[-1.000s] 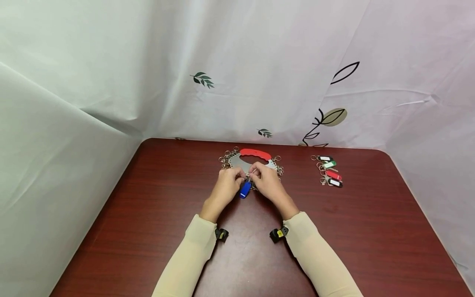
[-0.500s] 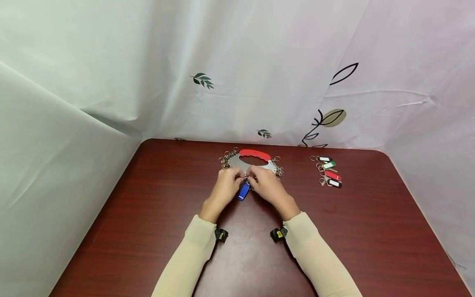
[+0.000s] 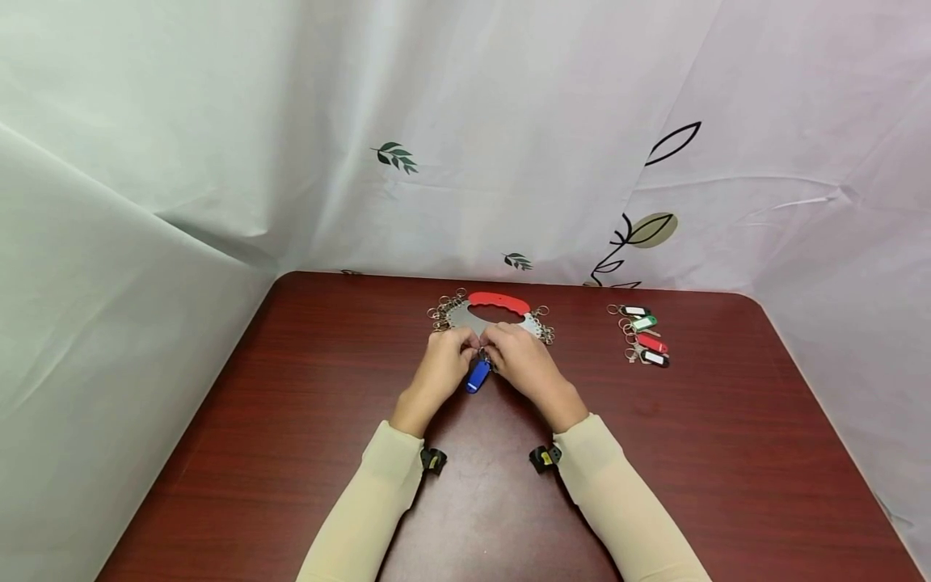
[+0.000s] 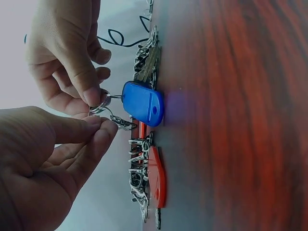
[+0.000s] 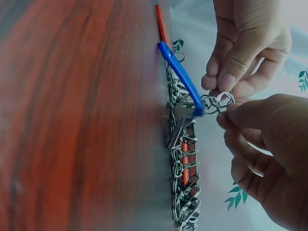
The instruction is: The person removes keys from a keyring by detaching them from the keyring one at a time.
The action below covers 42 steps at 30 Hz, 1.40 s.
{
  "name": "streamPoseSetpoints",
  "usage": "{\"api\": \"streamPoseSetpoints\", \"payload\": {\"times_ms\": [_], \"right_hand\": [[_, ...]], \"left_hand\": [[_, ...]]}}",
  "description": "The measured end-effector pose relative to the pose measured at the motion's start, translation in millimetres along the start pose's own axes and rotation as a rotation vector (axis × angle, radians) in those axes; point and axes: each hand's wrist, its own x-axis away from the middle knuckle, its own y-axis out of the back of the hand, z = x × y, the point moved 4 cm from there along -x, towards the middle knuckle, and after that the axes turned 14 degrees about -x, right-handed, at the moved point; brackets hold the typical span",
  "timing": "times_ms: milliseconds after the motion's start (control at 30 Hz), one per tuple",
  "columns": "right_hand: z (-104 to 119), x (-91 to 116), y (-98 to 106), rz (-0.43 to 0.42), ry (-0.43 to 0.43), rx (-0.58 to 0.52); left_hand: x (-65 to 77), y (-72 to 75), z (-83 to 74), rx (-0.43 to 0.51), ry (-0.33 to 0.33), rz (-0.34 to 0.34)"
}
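Note:
Near the far edge of the table, my left hand (image 3: 447, 360) and right hand (image 3: 520, 356) meet over a blue key tag (image 3: 478, 377). Thumb and fingers of both hands pinch small metal rings above it; a key ring (image 5: 226, 98) shows between the fingertips in the right wrist view. Which linked ring each hand has is hard to tell. A key (image 4: 149, 65) shows beside the blue tag in the left wrist view. Just beyond my hands lies a grey metal key holder (image 3: 465, 315) with a red handle (image 3: 499, 302), its edge lined with clips and rings, partly covered by my hands.
At the right of the dark red wooden table (image 3: 291, 388) lie several keys with tags: a black tag (image 3: 635, 310), a green tag (image 3: 644, 322), a red tag (image 3: 652, 343) and another black tag (image 3: 655, 358). A red tag (image 4: 156, 178) sits by the holder. White cloth (image 3: 465, 162) stands behind.
My right hand has shifted slightly left, closer to the left hand. The blue tag has moved a little down and left. The left hand stays nearly in place.

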Motion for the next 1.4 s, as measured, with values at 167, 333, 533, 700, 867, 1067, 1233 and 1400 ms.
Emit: {"api": "streamPoseSetpoints", "payload": {"times_ms": [167,333,533,700,867,1067,1233,1400], "right_hand": [[-0.6,0.7,1.2,-0.042,-0.039,-0.023],[-3.8,0.5,1.7,-0.091,-0.112,-0.101],[-7.1,0.2,1.2,-0.135,-0.185,-0.187],[-8.7,0.4,1.3,-0.172,-0.255,-0.250],[-12.0,1.0,-0.8,-0.172,-0.345,-0.269],[-12.0,0.1,-3.7,-0.103,-0.339,-0.239],[-10.0,-0.3,-3.7,-0.049,-0.307,-0.215],[-9.5,0.1,-2.2,-0.018,-0.298,-0.201]], "left_hand": [[0.5,1.7,-0.8,-0.016,-0.005,0.001],[0.7,2.2,-0.9,-0.022,-0.010,-0.004],[0.6,1.2,-0.2,-0.025,-0.009,0.002],[1.0,1.1,-0.8,-0.037,-0.014,0.005],[0.9,1.4,-1.1,-0.044,-0.013,0.004],[0.6,1.3,-0.2,-0.045,-0.003,-0.006],[1.0,2.1,-0.4,-0.042,-0.003,-0.011],[0.9,2.4,0.0,-0.033,-0.001,-0.019]]}}
